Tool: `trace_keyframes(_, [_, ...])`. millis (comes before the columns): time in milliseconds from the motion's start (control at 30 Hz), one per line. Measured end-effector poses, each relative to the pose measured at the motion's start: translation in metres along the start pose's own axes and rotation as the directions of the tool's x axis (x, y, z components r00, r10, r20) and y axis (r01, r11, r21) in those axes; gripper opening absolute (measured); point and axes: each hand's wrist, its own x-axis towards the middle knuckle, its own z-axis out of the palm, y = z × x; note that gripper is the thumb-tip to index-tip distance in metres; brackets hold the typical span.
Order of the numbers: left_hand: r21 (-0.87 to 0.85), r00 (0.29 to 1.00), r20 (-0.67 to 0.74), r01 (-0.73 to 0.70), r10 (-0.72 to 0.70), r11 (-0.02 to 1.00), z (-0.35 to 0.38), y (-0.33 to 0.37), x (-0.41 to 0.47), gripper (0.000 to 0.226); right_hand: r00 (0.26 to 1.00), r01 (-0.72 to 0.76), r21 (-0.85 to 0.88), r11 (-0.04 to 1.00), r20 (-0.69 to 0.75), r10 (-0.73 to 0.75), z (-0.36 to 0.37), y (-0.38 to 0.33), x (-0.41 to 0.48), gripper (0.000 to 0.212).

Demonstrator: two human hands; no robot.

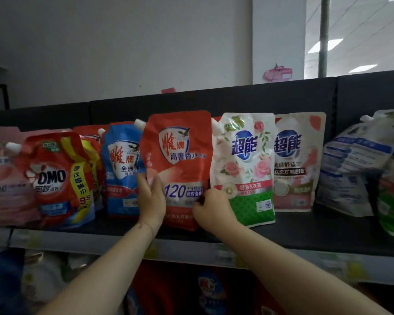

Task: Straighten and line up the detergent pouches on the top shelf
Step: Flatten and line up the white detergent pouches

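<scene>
Both forearms reach up from below. Left hand [151, 198] grips the lower-left edge of the tall orange-red plastic detergent pouch [180, 155], thumb over its front. Right hand [210, 206] pinches the pouch's lower-right edge, fingers curled round it. Pouch stands upright, centre of the black top shelf [305, 230], near the front lip w/ price strip. Touching it on the left: blue spouted pouch [121, 169]; on the right, white rose-print pouch w/ green base [243, 169]. Further left, red OMO pouch [59, 178], tilted. Far right pouches lean — blurry, prob. white-blue. Behind: black back panel, white wall.
</scene>
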Motion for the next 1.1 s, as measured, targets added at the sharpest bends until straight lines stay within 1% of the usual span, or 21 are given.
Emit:
trace_keyframes(33, [0.014, 0.998, 0.040, 0.048, -0.049, 0.999, 0.000, -0.008, 0.002, 0.011, 1.000, -0.006, 0.004, 1.000, 0.009, 0.006, 0.002, -0.002, -0.003, 0.015])
trace_keyframes(100, [0.046, 0.991, 0.102, 0.085, -0.090, 0.995, 0.003, -0.012, 0.005, 0.016, 0.999, -0.014, 0.034, 0.999, 0.047, 0.013, 0.003, -0.006, -0.005, 0.037])
trace_keyframes(200, [0.102, 0.984, 0.151, 0.077, -0.092, 0.992, 0.004, -0.011, 0.009, 0.023, 0.993, -0.049, -0.061, 0.997, 0.100, 0.055, -0.001, -0.012, 0.002, 0.052])
trace_keyframes(267, [0.144, 0.986, 0.142, 0.065, -0.085, 0.988, 0.002, -0.015, 0.011, 0.026, 0.994, -0.047, -0.168, 0.985, 0.091, 0.063, -0.004, -0.015, 0.006, 0.049])
trace_keyframes(333, [0.233, 0.997, 0.064, 0.018, -0.034, 0.972, 0.000, -0.019, 0.013, 0.032, 0.998, 0.004, -0.300, 0.954, 0.066, 0.016, -0.008, -0.018, 0.006, 0.040])
trace_keyframes(400, [0.292, 0.999, -0.041, -0.007, 0.020, 0.956, -0.001, -0.017, 0.011, 0.036, 0.998, 0.044, -0.454, 0.890, 0.057, -0.021, -0.014, -0.021, 0.006, 0.047])
trace_keyframes(467, [0.335, 0.990, -0.122, -0.025, 0.070, 0.942, -0.001, -0.010, 0.005, 0.039, 0.999, 0.047, -0.552, 0.833, 0.034, -0.034, -0.021, -0.021, 0.006, 0.060])
trace_keyframes(500, [0.355, 0.984, -0.150, -0.037, 0.096, 0.934, -0.002, -0.006, 0.003, 0.040, 0.999, 0.046, -0.563, 0.825, 0.026, -0.039, -0.023, -0.020, 0.006, 0.062])
trace_keyframes(567, [0.407, 0.973, -0.166, -0.082, 0.162, 0.910, -0.006, 0.001, -0.002, 0.040, 0.998, 0.058, -0.546, 0.836, 0.027, -0.051, -0.028, -0.019, 0.001, 0.056])
trace_keyframes(633, [0.460, 0.958, -0.108, -0.187, 0.264, 0.868, -0.009, 0.006, -0.006, 0.034, 0.995, 0.097, -0.523, 0.847, 0.029, -0.096, -0.035, -0.016, -0.003, 0.044])
trace_keyframes(700, [0.482, 0.913, 0.005, -0.359, 0.408, 0.799, -0.007, 0.012, -0.010, 0.027, 0.990, 0.126, -0.511, 0.850, 0.011, -0.140, -0.044, -0.012, -0.005, 0.041])
trace_keyframes(767, [0.480, 0.831, 0.135, -0.531, 0.539, 0.698, 0.002, 0.021, -0.016, 0.025, 0.990, 0.123, -0.498, 0.859, -0.001, -0.143, -0.055, -0.006, -0.009, 0.040])
trace_keyframes(833, [0.445, 0.744, 0.274, -0.660, 0.609, 0.605, 0.018, 0.034, -0.025, 0.027, 0.991, 0.109, -0.500, 0.859, -0.008, -0.130, -0.069, 0.002, -0.013, 0.038])
trace_keyframes(867, [0.418, 0.705, 0.340, -0.706, 0.623, 0.571, 0.028, 0.040, -0.030, 0.028, 0.992, 0.102, -0.507, 0.856, -0.012, -0.126, -0.078, 0.008, -0.016, 0.037])
trace_keyframes(933, [0.351, 0.639, 0.438, -0.769, 0.632, 0.534, 0.051, 0.051, -0.044, 0.030, 0.992, 0.094, -0.518, 0.850, -0.027, -0.126, -0.098, 0.021, -0.023, 0.034])
trace_keyframes(1100, [0.177, 0.498, 0.552, -0.854, 0.668, 0.490, 0.109, 0.072, -0.087, 0.025, 0.990, 0.021, -0.545, 0.838, -0.105, -0.093, -0.154, 0.058, -0.046, 0.029])
